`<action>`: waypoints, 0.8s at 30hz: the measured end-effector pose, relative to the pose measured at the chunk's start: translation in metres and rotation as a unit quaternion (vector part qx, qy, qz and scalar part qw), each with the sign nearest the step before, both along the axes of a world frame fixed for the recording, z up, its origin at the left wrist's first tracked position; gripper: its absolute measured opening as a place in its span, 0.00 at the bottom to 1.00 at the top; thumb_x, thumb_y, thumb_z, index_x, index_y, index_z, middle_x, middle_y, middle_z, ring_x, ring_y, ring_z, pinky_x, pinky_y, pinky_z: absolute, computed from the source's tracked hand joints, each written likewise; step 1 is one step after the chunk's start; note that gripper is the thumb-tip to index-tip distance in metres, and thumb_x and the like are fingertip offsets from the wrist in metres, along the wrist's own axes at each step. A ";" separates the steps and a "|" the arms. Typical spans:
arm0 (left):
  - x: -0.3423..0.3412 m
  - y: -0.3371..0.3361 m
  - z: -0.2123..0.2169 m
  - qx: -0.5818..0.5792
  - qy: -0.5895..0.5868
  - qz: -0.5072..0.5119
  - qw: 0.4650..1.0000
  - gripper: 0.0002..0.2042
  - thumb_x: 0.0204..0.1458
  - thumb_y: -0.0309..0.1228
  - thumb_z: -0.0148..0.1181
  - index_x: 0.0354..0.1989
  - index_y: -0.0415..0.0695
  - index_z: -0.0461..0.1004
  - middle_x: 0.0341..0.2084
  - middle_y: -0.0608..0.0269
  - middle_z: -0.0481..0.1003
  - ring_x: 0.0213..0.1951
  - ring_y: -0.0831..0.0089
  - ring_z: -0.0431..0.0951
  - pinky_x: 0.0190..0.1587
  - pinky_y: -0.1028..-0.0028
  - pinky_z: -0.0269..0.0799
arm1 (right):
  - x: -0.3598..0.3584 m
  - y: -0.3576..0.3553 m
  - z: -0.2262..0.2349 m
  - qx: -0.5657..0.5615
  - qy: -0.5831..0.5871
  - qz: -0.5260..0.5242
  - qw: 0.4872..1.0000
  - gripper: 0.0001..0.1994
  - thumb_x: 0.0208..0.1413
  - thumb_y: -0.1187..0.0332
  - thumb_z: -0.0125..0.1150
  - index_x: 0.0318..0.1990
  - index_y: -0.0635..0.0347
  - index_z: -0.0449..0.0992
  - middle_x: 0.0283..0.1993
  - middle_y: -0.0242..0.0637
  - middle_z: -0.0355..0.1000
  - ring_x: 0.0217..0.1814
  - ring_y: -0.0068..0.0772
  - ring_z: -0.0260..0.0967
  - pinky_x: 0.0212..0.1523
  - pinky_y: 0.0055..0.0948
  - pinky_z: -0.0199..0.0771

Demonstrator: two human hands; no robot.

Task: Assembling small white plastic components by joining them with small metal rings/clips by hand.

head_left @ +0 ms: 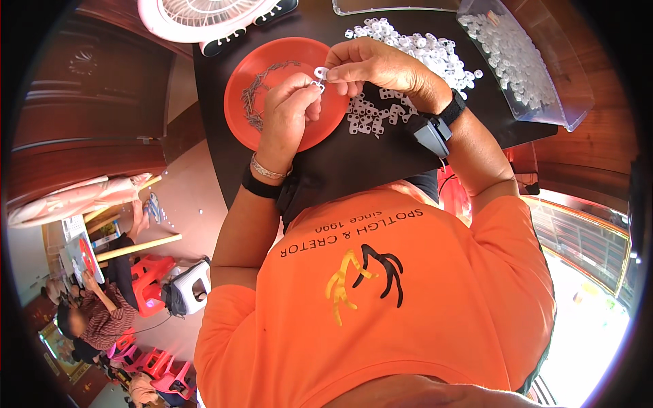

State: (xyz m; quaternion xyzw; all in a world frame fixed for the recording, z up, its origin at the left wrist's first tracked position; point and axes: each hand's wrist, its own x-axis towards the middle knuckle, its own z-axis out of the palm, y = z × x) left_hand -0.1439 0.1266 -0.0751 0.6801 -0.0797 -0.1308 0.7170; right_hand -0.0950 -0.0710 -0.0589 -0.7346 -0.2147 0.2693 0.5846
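Observation:
Above the red bowl (238, 98), my two hands meet with their fingertips pinched. My right hand (377, 64) grips a small white plastic piece with a round hole (321, 72). A second small white piece (317, 87) sits in the pinch of my left hand (289, 112), just below the first; whether the two are joined I cannot tell. Thin grey metal pins, like nails (253, 102), lie in the bowl. Beside it, under my right wrist, flat white pieces with holes (366, 117) are spread out. Farther back is a heap of rounded white pieces (428, 49).
On the dark table (340, 160), a clear plastic bin (570, 102) of white pieces stands at the right. A pink and white fan (204, 19) is at the far left. Off to the left, a seated person (109, 316) is near red stools (151, 279).

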 end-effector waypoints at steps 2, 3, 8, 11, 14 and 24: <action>0.000 0.000 0.000 0.001 0.003 0.000 1.000 0.10 0.53 0.30 0.49 0.20 0.41 0.66 0.16 0.69 0.67 0.20 0.82 0.64 0.24 0.81 0.58 | 0.001 0.000 -0.001 -0.010 -0.002 0.001 1.000 0.13 0.54 0.58 0.58 0.32 0.60 0.76 0.25 0.27 0.72 0.26 0.18 0.66 0.29 0.18 0.66; -0.001 0.000 0.001 0.007 -0.004 -0.001 1.000 0.10 0.53 0.30 0.49 0.21 0.41 0.67 0.16 0.69 0.67 0.20 0.82 0.64 0.24 0.81 0.59 | 0.001 0.000 0.000 -0.010 -0.002 0.001 1.000 0.13 0.54 0.58 0.58 0.32 0.60 0.76 0.25 0.27 0.72 0.26 0.18 0.66 0.29 0.18 0.66; -0.001 -0.001 -0.002 0.017 -0.023 -0.006 1.000 0.10 0.54 0.29 0.49 0.22 0.39 0.68 0.16 0.69 0.66 0.20 0.82 0.64 0.24 0.80 0.60 | -0.003 0.003 0.001 -0.026 -0.024 0.002 0.999 0.14 0.54 0.58 0.58 0.32 0.60 0.76 0.25 0.28 0.71 0.26 0.18 0.66 0.29 0.19 0.66; -0.001 -0.001 -0.002 0.022 -0.033 -0.008 0.999 0.10 0.54 0.29 0.49 0.23 0.39 0.68 0.16 0.69 0.66 0.20 0.82 0.64 0.24 0.80 0.60 | -0.003 0.004 0.000 -0.032 -0.029 0.006 0.999 0.14 0.54 0.58 0.58 0.33 0.61 0.76 0.25 0.29 0.71 0.27 0.19 0.66 0.29 0.20 0.67; -0.001 -0.001 -0.005 0.022 -0.045 -0.004 0.999 0.10 0.54 0.30 0.49 0.23 0.39 0.68 0.16 0.69 0.66 0.20 0.82 0.64 0.24 0.80 0.60 | -0.009 0.007 0.004 -0.040 -0.049 0.014 0.998 0.10 0.55 0.63 0.57 0.31 0.62 0.73 0.24 0.29 0.70 0.27 0.18 0.66 0.29 0.19 0.66; 0.003 0.004 -0.005 0.029 -0.025 -0.037 0.999 0.10 0.54 0.31 0.50 0.22 0.40 0.67 0.16 0.69 0.67 0.20 0.83 0.64 0.24 0.81 0.59 | -0.007 0.004 0.002 -0.065 -0.050 0.030 0.996 0.13 0.52 0.60 0.57 0.33 0.62 0.76 0.25 0.29 0.70 0.27 0.20 0.65 0.30 0.21 0.66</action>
